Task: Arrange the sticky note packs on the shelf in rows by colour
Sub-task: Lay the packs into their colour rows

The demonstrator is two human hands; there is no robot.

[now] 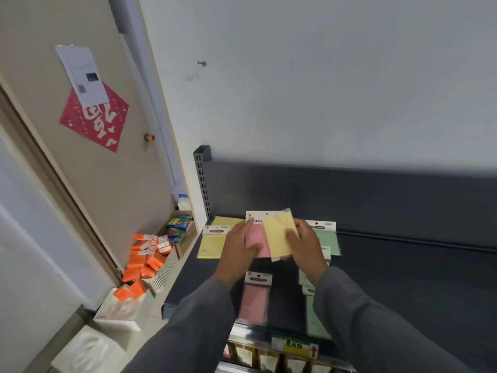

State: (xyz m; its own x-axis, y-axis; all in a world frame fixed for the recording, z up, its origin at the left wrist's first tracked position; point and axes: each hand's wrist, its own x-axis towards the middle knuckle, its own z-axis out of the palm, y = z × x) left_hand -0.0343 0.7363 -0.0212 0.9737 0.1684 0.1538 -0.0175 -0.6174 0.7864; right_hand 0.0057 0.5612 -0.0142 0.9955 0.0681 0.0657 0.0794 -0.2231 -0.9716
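Right hand (pixel 305 244): fingers curled round the right edge of a yellow pack (pixel 278 236), held tilted above the shelf (pixel 403 278), label end not readable. Grey sleeve (pixel 376 327) down to the wrist.

Left hand (pixel 238 250): fingers fairly straight, thumb out, lying against a pink pack (pixel 262 247) that stands under the yellow one; whether gripping or only pressing, cannot tell. White header card (pixel 256 217) of the pink pack showing just above the fingertips.

Left of the hands, flat on the dark shelf: two yellow packs (pixel 212 242), overlapping, near the shelf's left end beside the slotted grey upright (pixel 202 181).

Right of the hands: green pack (pixel 326 238) with white header, lying flat, partly hidden by the right wrist. More green packs (pixel 314 316) toward the front edge, under the right forearm.

Between the forearms, near the front edge: second pink pack (pixel 255 300), flat, header toward the wall.

Beyond the shelf, on the floor at left: white basket (pixel 165 273) of orange boxes (pixel 146 258), some spilled beside it; cardboard box (pixel 185 243) with blue and green packets. Door (pixel 80 157) carrying a red diamond poster (pixel 94 119) and a white sheet (pixel 82 74).
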